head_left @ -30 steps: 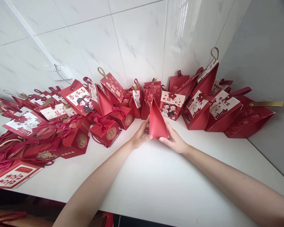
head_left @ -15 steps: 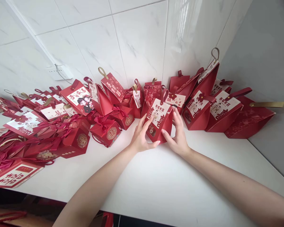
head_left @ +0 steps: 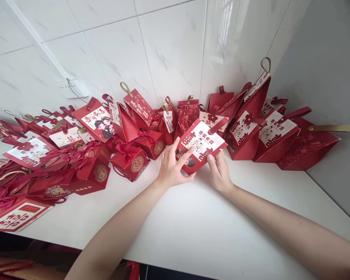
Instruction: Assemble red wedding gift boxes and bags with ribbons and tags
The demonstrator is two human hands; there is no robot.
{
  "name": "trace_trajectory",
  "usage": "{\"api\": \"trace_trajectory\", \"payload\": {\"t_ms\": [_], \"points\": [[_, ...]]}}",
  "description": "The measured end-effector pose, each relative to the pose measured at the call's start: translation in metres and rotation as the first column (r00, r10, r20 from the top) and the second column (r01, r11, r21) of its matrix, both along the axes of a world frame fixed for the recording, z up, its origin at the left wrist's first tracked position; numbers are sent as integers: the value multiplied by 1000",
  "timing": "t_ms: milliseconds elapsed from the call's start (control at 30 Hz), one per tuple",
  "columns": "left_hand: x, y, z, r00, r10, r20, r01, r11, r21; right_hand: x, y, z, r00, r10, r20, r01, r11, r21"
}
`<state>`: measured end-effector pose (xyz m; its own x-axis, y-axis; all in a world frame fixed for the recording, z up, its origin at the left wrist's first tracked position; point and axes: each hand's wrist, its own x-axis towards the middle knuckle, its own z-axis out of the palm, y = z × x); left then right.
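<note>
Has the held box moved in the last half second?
Yes: the held box has tipped, its top swinging to the person's right, away from the wall socket.

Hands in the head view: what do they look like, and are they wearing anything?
The left hand and right hand are ordinary human hands; no gloves, rings or bracelets show. The left forearm and right forearm have no sleeves along most of their visible length.

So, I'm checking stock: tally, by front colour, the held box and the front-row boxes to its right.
White-panelled: 3, the held box and two front-row boxes
Red-fronted: 1, the rightmost box
Total: 4
</note>
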<state>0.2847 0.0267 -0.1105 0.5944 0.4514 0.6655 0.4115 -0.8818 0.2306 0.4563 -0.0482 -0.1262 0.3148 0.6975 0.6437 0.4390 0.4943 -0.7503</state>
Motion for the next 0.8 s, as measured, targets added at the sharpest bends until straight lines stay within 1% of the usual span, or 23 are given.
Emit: {"api": "trace_trajectory", "payload": {"t_ms": [100,200,267,333,367,433,500,533,567,600,667,800], "points": [[0,0,1,1000,-16,-13,15,999,-31,2,2,-3,1000,-2,0,2,1000,-5],[1,0,-1,999,-41,15,42,995,-89,4,3,-6,999,-12,30,12,1000,-4],[1,2,-3,994,-92,53,100,979,-180,6,3,-8,999,-2,36,1,1000,6],[1,4,-7,980,-146,133,181,935,-304,6,2,-9,999,39,-21,-38,999,35],[2,6,-9,967,-168,192,231,896,-378,6,2,-9,995,71,-65,-67,996,50],[2,11,-14,925,-197,326,349,779,-520,8,3,-9,978,167,-128,-164,986,38],[3,15,-17,879,-211,427,454,640,-620,11,5,-10,944,290,-157,-301,952,-56],[3,17,-18,865,-212,454,484,586,-649,13,7,-11,922,348,-170,-370,921,-120],[2,19,-18,858,-212,469,500,553,-666,15,9,-12,898,398,-185,-430,884,-182],[2,20,-17,856,-216,470,506,536,-675,16,11,-14,878,433,-204,-473,851,-231],[0,22,-14,861,-245,445,504,533,-680,19,14,-17,853,465,-236,-518,810,-275],[-3,23,-6,868,-324,377,497,571,-653,20,17,-19,833,474,-285,-542,803,-248]]}}
